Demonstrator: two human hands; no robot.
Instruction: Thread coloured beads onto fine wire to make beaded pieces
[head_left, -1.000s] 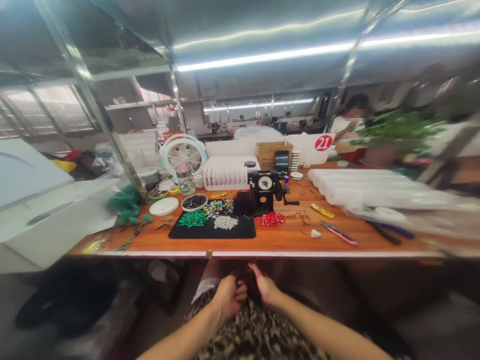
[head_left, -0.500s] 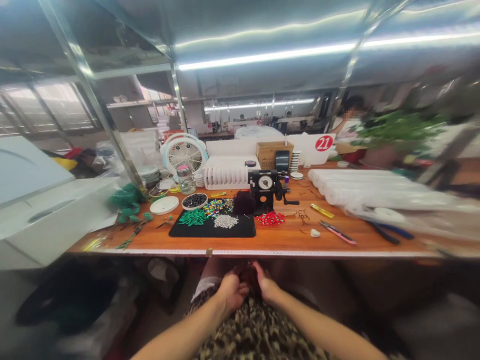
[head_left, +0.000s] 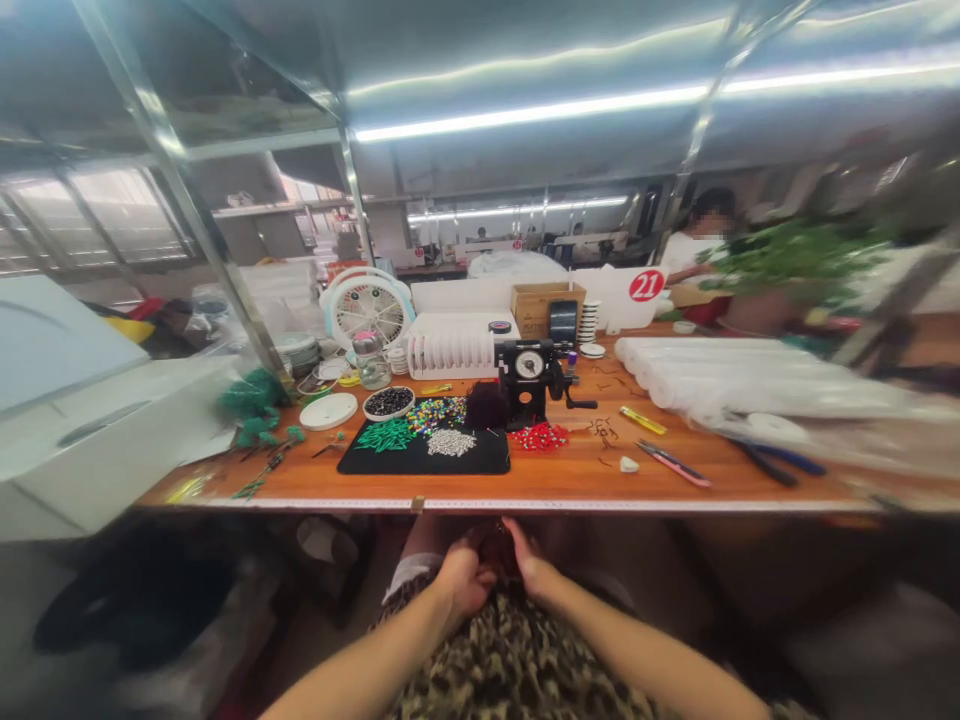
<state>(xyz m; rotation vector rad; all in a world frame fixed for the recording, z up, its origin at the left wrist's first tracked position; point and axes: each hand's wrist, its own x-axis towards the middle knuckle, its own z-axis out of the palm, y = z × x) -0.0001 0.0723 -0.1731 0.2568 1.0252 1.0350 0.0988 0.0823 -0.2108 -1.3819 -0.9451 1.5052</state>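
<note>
Left hand (head_left: 468, 580) curled, right hand (head_left: 531, 564) pointing to 11 o'clock, just apart; I cannot tell whether they grip the blurred dark thing (head_left: 495, 548) between, or its long axis.

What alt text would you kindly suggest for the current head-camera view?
A person's left hand and right hand are close together over the lap, before a wooden table; anything held is too dark to identify. On the table, a black mat with bead piles lies beside a black hand-cranked machine.
</note>
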